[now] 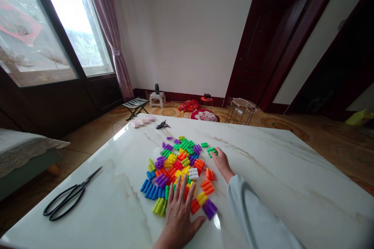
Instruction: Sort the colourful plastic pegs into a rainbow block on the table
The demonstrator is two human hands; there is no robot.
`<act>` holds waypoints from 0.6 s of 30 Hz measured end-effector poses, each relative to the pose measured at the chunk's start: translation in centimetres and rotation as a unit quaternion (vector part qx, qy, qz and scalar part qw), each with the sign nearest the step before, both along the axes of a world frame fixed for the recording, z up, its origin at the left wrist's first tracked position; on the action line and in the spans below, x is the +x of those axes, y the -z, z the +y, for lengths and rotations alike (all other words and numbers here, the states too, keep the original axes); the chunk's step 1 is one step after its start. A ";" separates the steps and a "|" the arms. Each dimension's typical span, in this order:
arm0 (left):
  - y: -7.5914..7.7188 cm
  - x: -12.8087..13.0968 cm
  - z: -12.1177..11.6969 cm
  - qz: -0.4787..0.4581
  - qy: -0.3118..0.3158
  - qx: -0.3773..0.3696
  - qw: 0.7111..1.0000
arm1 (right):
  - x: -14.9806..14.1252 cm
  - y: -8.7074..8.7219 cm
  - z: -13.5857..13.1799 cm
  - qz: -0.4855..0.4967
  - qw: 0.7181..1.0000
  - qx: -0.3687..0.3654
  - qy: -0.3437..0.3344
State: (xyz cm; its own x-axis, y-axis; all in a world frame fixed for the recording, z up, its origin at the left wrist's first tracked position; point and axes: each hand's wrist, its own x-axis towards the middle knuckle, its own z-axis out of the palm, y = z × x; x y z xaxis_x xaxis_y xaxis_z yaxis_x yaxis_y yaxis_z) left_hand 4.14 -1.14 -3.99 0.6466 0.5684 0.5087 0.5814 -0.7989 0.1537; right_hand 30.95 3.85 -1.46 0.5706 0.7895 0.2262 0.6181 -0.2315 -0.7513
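Observation:
A pile of small plastic building blocks (178, 163) in blue, green, yellow, orange, purple and white lies in the middle of a white marble table (277, 186). My left hand (179, 212) rests flat with spread fingers on the near edge of the pile, touching yellow and orange blocks. My right hand (222, 162), in a pale sleeve, reaches to the pile's far right side, its fingertips pinched on a green block (211, 151).
Large black scissors (70, 194) lie near the table's left edge. A smaller black tool (162, 125) and a pinkish item (143, 121) sit at the far edge. Beyond stand stools, a folding stool, a wire table, dark doors, a window and a bed at left.

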 end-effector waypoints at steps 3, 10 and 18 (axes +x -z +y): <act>0.0 0.0 -0.1 -0.003 -0.001 0.006 1.000 | 2.2 -0.7 -0.3 -0.067 0.997 -0.044 0.010; -0.2 0.0 -0.2 0.014 -0.012 0.025 1.000 | 2.6 -0.8 -0.8 -0.173 0.977 -0.112 -0.046; 0.1 0.0 -0.1 0.019 -0.009 0.007 1.000 | -0.9 -2.1 2.3 -0.226 0.965 -0.093 -0.099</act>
State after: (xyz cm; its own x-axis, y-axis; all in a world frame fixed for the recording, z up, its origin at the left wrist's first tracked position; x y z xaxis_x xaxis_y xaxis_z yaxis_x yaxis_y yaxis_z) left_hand 4.15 -1.25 -4.10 0.6559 0.5725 0.4919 0.6009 -0.7905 0.1187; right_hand 30.10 6.18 0.64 0.2814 0.9237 0.2602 0.9183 -0.1805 -0.3522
